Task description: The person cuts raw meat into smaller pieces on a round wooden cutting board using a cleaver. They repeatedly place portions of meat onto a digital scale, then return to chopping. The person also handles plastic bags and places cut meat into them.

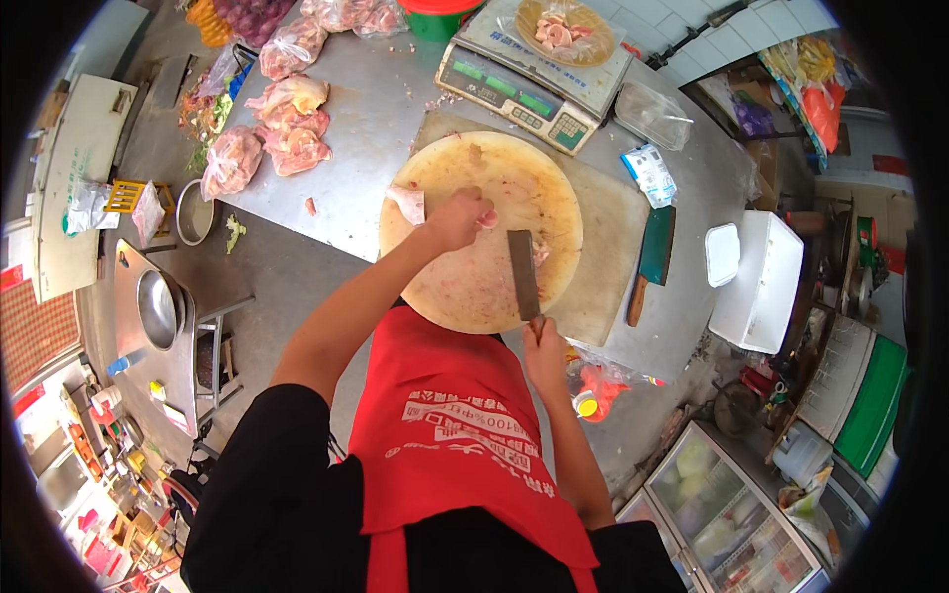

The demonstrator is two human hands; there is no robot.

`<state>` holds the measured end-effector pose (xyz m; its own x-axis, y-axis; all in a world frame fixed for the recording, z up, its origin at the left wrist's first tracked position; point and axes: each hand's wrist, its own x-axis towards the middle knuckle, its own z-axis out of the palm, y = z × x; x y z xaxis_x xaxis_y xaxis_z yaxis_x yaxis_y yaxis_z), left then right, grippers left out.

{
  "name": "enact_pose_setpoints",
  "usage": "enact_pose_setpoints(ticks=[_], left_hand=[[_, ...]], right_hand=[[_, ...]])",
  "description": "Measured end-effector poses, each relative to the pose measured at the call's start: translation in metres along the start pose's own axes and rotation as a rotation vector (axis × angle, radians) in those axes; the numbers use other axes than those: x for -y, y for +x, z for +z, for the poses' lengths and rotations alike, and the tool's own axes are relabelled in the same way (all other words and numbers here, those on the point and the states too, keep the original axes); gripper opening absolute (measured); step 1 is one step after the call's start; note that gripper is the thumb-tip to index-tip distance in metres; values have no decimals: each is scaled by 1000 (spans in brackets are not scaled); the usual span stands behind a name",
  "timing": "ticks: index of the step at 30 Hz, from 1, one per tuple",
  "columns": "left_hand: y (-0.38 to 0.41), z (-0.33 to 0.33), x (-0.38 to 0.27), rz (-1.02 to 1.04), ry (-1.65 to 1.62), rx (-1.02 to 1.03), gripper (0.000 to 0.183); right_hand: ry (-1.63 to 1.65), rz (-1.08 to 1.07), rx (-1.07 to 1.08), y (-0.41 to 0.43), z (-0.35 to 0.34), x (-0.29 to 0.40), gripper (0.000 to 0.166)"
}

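Observation:
My left hand [461,216] is over the middle of a round chopping block [460,296], its fingers closed on a small piece of raw meat [487,219]. My right hand [545,347] grips the wooden handle of a cleaver [525,274] near the block's lower right edge; the blade points away from me over the block. Bits of raw meat [542,253] lie just right of the blade. A pale piece of raw meat [406,204] rests at the block's left edge, beside my left wrist. A second cleaver [657,248] with a green blade lies on the metal table, right of the block.
Beyond the block stands a scale [519,85] bearing a bowl [528,37] of cut meat. Raw poultry [293,126] and bagged meat [232,159] lie at the table's left. A plastic container [652,115], a packet [651,174] and a white foam box [764,282] are to the right.

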<state>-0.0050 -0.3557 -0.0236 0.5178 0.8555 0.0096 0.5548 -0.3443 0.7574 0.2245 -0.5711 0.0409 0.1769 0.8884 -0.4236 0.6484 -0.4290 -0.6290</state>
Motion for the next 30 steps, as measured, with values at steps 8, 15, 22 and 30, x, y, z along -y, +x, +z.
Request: enact_pose_setpoints(ticks=[8, 15, 22, 30], left_hand=[[-57, -85, 30, -18, 381, -239, 41], [-99, -58, 28, -228, 337, -191, 27], [-120, -21, -2, -455, 172, -271, 21], [-122, -21, -1, -384, 197, -211, 21]], right_hand=[[-109, -118, 197, -9, -14, 19, 27], [-103, -228, 90, 19, 23, 72, 25], [424, -556, -208, 9, 14, 159, 21], [-18, -167, 135, 53, 100, 99, 26]])
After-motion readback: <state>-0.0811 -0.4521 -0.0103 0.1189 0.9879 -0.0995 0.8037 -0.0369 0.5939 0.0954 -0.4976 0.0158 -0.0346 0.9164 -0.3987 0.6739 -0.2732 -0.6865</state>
